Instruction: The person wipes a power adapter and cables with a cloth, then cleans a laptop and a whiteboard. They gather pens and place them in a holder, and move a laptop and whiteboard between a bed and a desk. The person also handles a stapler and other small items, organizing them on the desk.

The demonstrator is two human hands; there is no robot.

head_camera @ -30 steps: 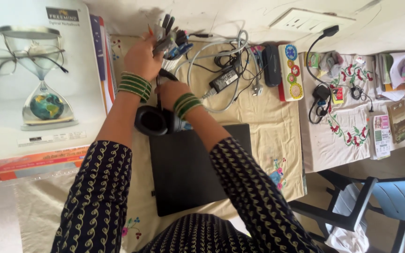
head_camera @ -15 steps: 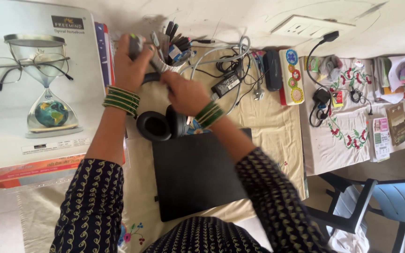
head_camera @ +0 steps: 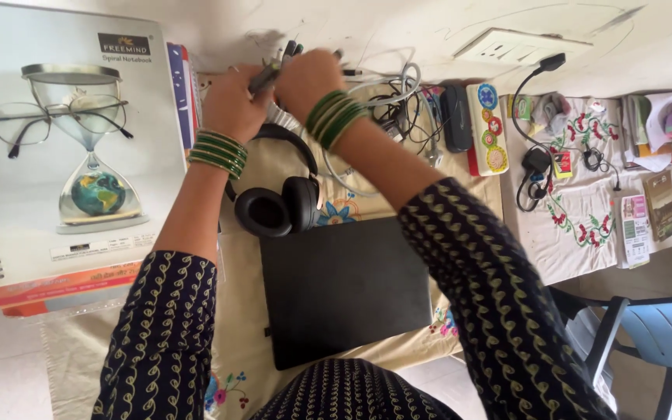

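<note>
Both hands met at the pen holder (head_camera: pixel 285 117) just behind the black headphones (head_camera: pixel 278 204): the left hand (head_camera: pixel 235 101) was closed around a dark pen (head_camera: pixel 264 78), and the right hand (head_camera: pixel 309 78) curled over the holder's pens, so the pens looked partly gathered. The hands hid the holder's body, and I could not tell whether the right hand actually gripped anything.

A large spiral notebook (head_camera: pixel 79 148) with an hourglass cover lies far left; small green-and-white printed packets (head_camera: pixel 633 225) lie far right.

Soft even daylight, slight motion blur
</note>
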